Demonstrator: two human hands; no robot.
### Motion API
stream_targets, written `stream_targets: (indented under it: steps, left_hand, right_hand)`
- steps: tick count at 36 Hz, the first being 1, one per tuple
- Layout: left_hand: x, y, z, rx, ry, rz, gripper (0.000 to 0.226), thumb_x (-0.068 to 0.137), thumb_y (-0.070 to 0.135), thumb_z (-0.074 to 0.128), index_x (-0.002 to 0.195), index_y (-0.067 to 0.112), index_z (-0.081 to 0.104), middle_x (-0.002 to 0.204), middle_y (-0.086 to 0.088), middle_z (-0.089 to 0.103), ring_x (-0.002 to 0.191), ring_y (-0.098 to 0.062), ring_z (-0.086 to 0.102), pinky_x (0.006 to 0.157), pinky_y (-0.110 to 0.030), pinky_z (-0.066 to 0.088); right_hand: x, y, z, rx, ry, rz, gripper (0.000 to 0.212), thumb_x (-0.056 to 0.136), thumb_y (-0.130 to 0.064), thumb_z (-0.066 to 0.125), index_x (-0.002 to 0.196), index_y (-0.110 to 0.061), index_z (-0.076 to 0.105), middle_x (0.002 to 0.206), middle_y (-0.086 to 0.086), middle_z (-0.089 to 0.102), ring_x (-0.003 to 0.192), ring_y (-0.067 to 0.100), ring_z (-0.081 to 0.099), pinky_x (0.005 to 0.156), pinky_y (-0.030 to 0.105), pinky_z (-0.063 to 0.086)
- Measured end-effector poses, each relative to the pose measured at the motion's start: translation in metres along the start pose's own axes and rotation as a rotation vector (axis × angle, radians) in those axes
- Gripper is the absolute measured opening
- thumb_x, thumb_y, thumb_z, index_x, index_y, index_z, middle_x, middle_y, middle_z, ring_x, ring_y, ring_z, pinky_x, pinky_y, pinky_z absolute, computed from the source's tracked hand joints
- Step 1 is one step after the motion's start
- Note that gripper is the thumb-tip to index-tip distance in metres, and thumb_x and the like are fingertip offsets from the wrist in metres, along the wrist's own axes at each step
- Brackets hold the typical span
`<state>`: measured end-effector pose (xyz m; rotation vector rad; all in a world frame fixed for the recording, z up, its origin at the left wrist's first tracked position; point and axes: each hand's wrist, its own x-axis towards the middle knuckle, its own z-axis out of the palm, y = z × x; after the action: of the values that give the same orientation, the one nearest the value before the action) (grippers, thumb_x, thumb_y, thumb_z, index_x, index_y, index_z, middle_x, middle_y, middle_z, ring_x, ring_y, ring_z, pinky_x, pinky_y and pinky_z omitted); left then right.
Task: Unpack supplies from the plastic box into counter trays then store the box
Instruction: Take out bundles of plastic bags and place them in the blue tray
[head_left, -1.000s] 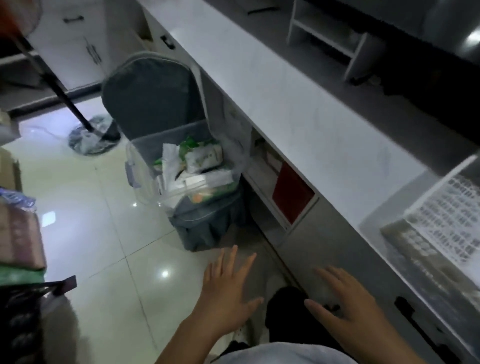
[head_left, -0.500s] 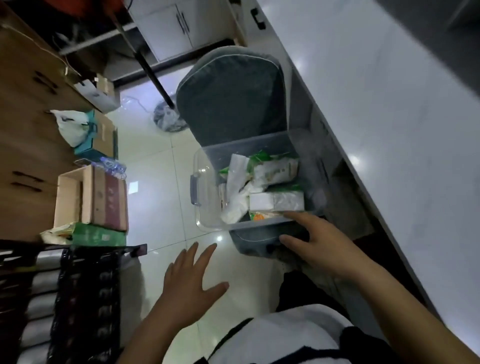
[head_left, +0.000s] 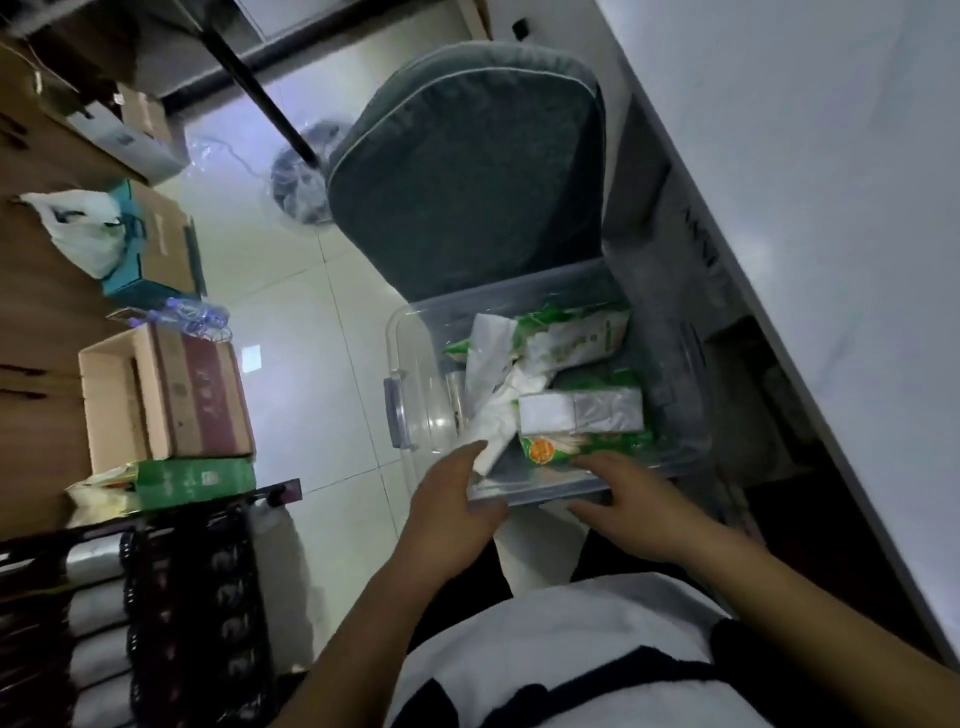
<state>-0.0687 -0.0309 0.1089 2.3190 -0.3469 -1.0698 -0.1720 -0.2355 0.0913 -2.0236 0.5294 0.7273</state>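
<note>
Nearest the camera is the person's white top with a dark stripe (head_left: 571, 670), and both bare forearms reach forward from it. The left hand (head_left: 452, 499) lies on the near left corner of the clear plastic box (head_left: 410, 364), fingers over the rim and thumb under the front edge, gripping that corner. The right hand (head_left: 628, 504) rests on the near rim further right, fingers spread flat along the edge; whether it has closed around the rim I cannot tell.

The box sits on the seat of a grey cushioned chair (head_left: 467, 166), pushed up against the front of the white bench (head_left: 831, 208) on the right. It has no lid on it and a grey latch handle (head_left: 396, 410) shows on its left end. Inside, nearest the hands, lies a green packet with an orange mark (head_left: 550, 449); on top of it sits a white wrapped tissue pack (head_left: 582, 411). Loose white paper or plastic (head_left: 493, 384) is bunched to the left, and a green-and-white packet (head_left: 576, 340) lies at the far side.

To the left, on the pale tiled floor (head_left: 311, 322), stands an open cardboard carton (head_left: 166, 395) on a green box (head_left: 197, 480). Further off are a white plastic bag (head_left: 83, 228) and more cartons (head_left: 161, 244). Beyond the chair back, a dark pole (head_left: 260, 93) slants down to a round base (head_left: 298, 182).
</note>
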Motion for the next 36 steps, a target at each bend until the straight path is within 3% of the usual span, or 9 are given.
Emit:
stream_targets:
  steps: [3, 7, 11, 14, 16, 20, 23, 30, 36]
  left_hand:
    - [0.055, -0.006, -0.027, -0.013, 0.078, 0.039, 0.033, 0.084, 0.028, 0.068, 0.112, 0.042, 0.056, 0.102, 0.033, 0.056, 0.093, 0.009, 0.048, 0.073, 0.002, 0.038]
    - [0.136, -0.015, -0.055, 0.073, -0.070, -0.001, 0.054, 0.082, 0.032, 0.068, 0.133, 0.018, 0.055, 0.131, -0.001, 0.060, 0.116, -0.022, 0.057, 0.094, -0.030, 0.046]
    - [0.212, -0.020, -0.067, 0.084, -0.133, -0.001, 0.019, 0.085, 0.028, 0.068, 0.101, 0.025, 0.059, 0.104, 0.006, 0.062, 0.093, -0.020, 0.061, 0.062, -0.021, 0.038]
    - [0.267, -0.029, -0.062, -0.015, -0.192, -0.118, 0.060, 0.087, 0.022, 0.069, 0.141, 0.013, 0.046, 0.139, -0.007, 0.053, 0.116, -0.027, 0.057, 0.087, -0.026, 0.045]
    - [0.293, -0.031, -0.057, -0.048, -0.239, -0.208, 0.073, 0.086, 0.022, 0.070, 0.150, 0.010, 0.035, 0.148, -0.011, 0.048, 0.125, -0.032, 0.054, 0.102, -0.035, 0.046]
    - [0.324, -0.031, -0.042, -0.067, -0.200, -0.306, 0.059, 0.087, 0.021, 0.069, 0.141, 0.007, 0.049, 0.135, -0.017, 0.058, 0.116, -0.035, 0.060, 0.096, -0.048, 0.053]
    - [0.334, -0.034, -0.031, -0.069, -0.158, -0.336, 0.051, 0.091, 0.026, 0.064, 0.137, 0.007, 0.054, 0.132, -0.017, 0.061, 0.115, -0.035, 0.061, 0.097, -0.048, 0.052]
    - [0.332, -0.050, -0.006, -0.184, 0.035, -0.306, 0.026, 0.091, 0.016, 0.066, 0.115, 0.006, 0.070, 0.117, -0.011, 0.071, 0.105, -0.027, 0.067, 0.089, -0.030, 0.051]
    - [0.314, -0.056, -0.008, -0.190, 0.024, -0.134, 0.016, 0.091, 0.009, 0.063, 0.102, 0.001, 0.072, 0.092, -0.008, 0.066, 0.087, -0.020, 0.060, 0.079, -0.029, 0.047]
  right_hand:
    - [0.008, -0.006, 0.004, 0.059, 0.071, 0.054, 0.050, 0.086, -0.041, 0.066, 0.133, -0.027, 0.056, 0.132, -0.006, 0.053, 0.124, 0.015, 0.051, 0.095, 0.024, 0.041]
    - [0.012, -0.025, 0.013, 0.226, 0.183, 0.209, 0.050, 0.087, -0.037, 0.067, 0.135, -0.025, 0.055, 0.138, -0.002, 0.052, 0.123, 0.014, 0.052, 0.100, 0.029, 0.044]
    - [0.013, -0.047, 0.035, 0.298, 0.317, 0.347, 0.051, 0.088, -0.034, 0.067, 0.136, -0.022, 0.053, 0.143, 0.001, 0.050, 0.128, 0.015, 0.049, 0.099, 0.025, 0.039]
    - [0.010, -0.062, 0.053, 0.407, 0.354, 0.441, 0.053, 0.089, -0.031, 0.067, 0.139, -0.022, 0.050, 0.147, 0.000, 0.047, 0.134, 0.014, 0.043, 0.112, 0.032, 0.035]
    - [0.005, -0.072, 0.063, 0.444, 0.365, 0.490, 0.052, 0.090, -0.030, 0.066, 0.139, -0.024, 0.050, 0.143, -0.004, 0.049, 0.129, 0.009, 0.045, 0.107, 0.024, 0.035]
    - [-0.007, -0.087, 0.084, 0.507, 0.394, 0.609, 0.048, 0.092, -0.028, 0.064, 0.138, -0.023, 0.052, 0.128, -0.009, 0.054, 0.110, 0.002, 0.048, 0.077, 0.000, 0.034]
    - [-0.017, -0.094, 0.097, 0.601, 0.439, 0.693, 0.043, 0.092, -0.025, 0.064, 0.134, -0.022, 0.054, 0.116, -0.017, 0.050, 0.095, -0.010, 0.048, 0.072, -0.008, 0.032]
    - [-0.026, -0.106, 0.103, 0.630, 0.463, 0.751, 0.045, 0.092, -0.033, 0.062, 0.136, -0.030, 0.052, 0.127, -0.013, 0.048, 0.113, 0.000, 0.045, 0.080, 0.004, 0.032]
    - [-0.019, -0.094, 0.093, 0.676, 0.449, 0.711, 0.047, 0.091, -0.037, 0.063, 0.136, -0.031, 0.051, 0.131, -0.011, 0.048, 0.119, 0.004, 0.045, 0.089, 0.017, 0.033]
